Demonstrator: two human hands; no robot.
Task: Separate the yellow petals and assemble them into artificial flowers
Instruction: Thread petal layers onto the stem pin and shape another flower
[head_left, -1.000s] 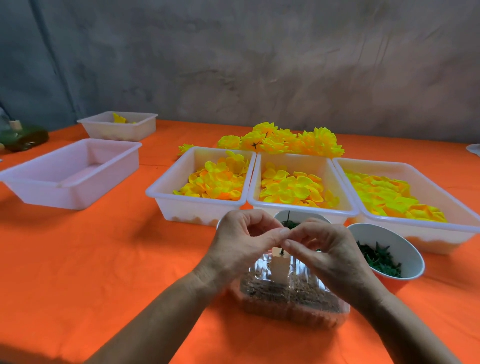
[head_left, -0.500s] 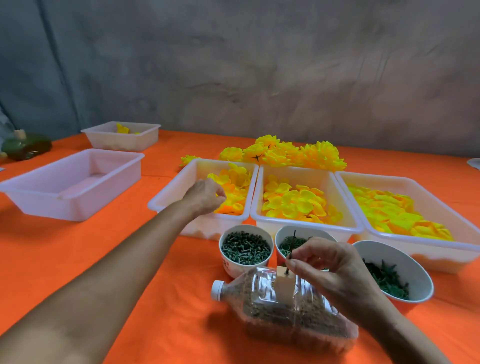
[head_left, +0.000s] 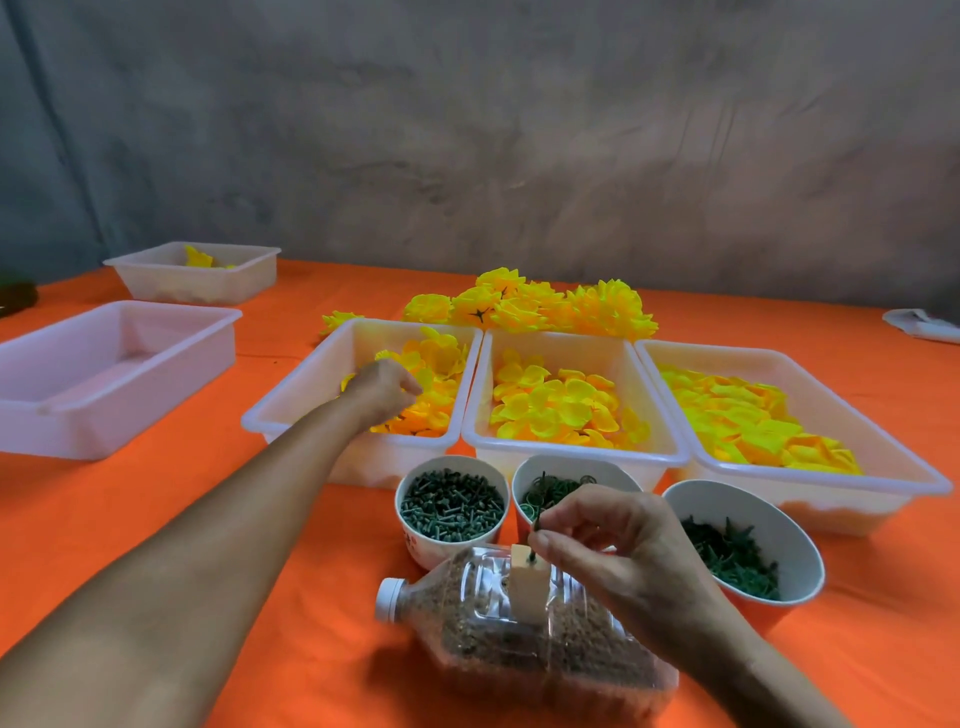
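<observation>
Over left tray (head_left: 291, 400), left hand (head_left: 382, 387) (fingertips hidden, grip unclear)

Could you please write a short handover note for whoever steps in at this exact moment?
Left hand: reaching into the leftmost petal tray, fingers curled among the yellow petals; whether it holds one cannot be told.
Right hand: pinching a thin green stem that stands in the small block on the lying bottle.
Two more trays of petals sit to the right; three cups of green parts stand in front of the trays; finished flowers are piled behind.
Done: a pile of flowers; stem set upright.
Left: bring petals to this stem and build the flower.
</observation>
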